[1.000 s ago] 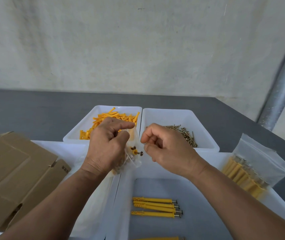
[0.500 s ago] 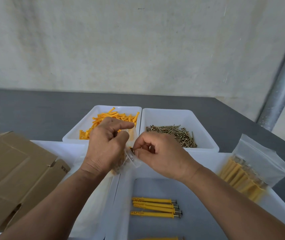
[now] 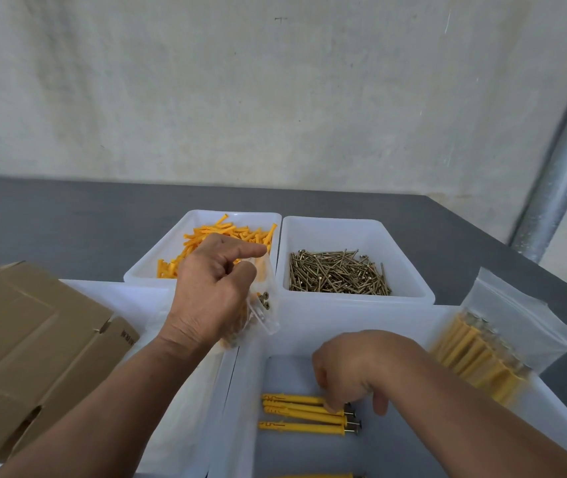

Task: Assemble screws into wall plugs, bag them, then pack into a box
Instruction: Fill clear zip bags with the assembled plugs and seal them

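Just beneath the pinching right hand (image 3: 351, 377), plugged screws (image 3: 304, 414) lie crosswise; left hand (image 3: 213, 291) grips the bag (image 3: 265, 307) beyond them.

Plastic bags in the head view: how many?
2. One clear bag with screw heads showing inside, gripped in the left hand above the trays; one filled bag resting at the right edge of the near tray. The arms may hide more.

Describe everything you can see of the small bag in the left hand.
The bag is small, clear, thin plastic, partly filled; screw heads and blurred yellow plugs show through it. The left hand grips its upper part, holding it tilted in the air just in front of the plug tray. Nothing else touches it.
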`<state>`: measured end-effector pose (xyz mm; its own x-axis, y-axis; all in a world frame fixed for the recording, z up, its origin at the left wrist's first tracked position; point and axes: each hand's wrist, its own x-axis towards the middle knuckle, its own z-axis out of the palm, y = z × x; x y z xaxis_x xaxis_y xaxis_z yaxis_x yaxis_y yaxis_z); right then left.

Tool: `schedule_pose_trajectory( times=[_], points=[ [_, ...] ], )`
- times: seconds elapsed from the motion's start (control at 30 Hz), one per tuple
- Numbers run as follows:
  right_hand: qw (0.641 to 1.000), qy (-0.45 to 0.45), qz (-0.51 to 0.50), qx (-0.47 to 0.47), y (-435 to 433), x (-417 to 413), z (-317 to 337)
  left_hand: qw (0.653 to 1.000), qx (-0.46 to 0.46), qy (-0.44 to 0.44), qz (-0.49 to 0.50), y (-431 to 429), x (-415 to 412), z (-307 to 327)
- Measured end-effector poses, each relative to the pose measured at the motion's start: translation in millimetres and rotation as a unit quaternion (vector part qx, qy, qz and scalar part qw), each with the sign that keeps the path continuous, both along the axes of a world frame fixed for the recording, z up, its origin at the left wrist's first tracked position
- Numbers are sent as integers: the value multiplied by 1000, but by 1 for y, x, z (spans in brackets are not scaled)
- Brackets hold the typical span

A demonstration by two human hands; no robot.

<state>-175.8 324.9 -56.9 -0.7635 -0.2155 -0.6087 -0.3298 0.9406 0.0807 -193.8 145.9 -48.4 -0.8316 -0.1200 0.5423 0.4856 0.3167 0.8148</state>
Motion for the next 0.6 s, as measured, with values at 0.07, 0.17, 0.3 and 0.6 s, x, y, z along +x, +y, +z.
schedule_pose_trajectory(
  times=[0.07,0.17,0.3,0.6],
  points=[
    [1000,-8,-3,-1,-3,-1,-4,1000,3,-2,-1,0,0,0],
    [1000,-16,-11,1,-7,-1,-7,1000,-3,-3,1,0,2,1],
    [999,-32,-12,4,-8,-2,-9,1000,-11,-1,5,1,4,2],
    [997,-71,-34,-11,-9,-6,-13,1000,-17,3,4,1,4,3]
  ],
)
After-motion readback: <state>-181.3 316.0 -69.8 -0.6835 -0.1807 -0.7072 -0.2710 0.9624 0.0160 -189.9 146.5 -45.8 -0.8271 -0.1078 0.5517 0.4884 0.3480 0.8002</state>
